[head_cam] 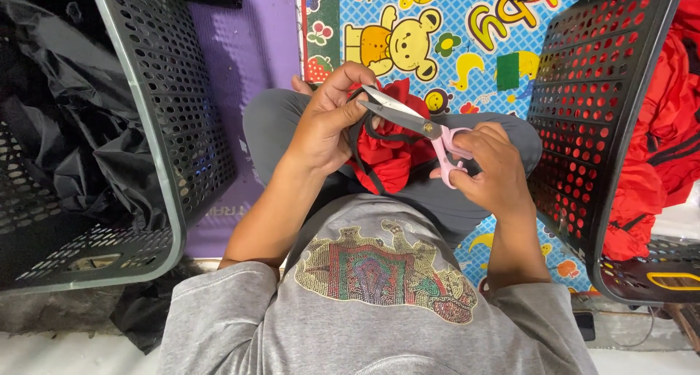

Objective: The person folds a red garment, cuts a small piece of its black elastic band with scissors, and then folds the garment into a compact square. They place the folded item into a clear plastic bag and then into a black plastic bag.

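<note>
Pinching: left hand [326, 123] grips red fabric with black strap [386, 153] over the lap, held taut for the blades. Right hand [490, 169] closed through pink-handled scissors [426, 127], blades parted at the cloth. Flanking: black basket [157, 120] of dark garments; black basket [583, 127] of red garments.

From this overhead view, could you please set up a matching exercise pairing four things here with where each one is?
Things:
1. pink-handled metal scissors
2. red fabric piece with black trim
3. perforated dark plastic basket of black fabric
4. perforated dark plastic basket of red fabric

Places:
A. at the person's left side
B. in the right hand
C. at the person's right side
D. on the lap, gripped by the left hand

Pairs: 1-B, 2-D, 3-A, 4-C
</note>
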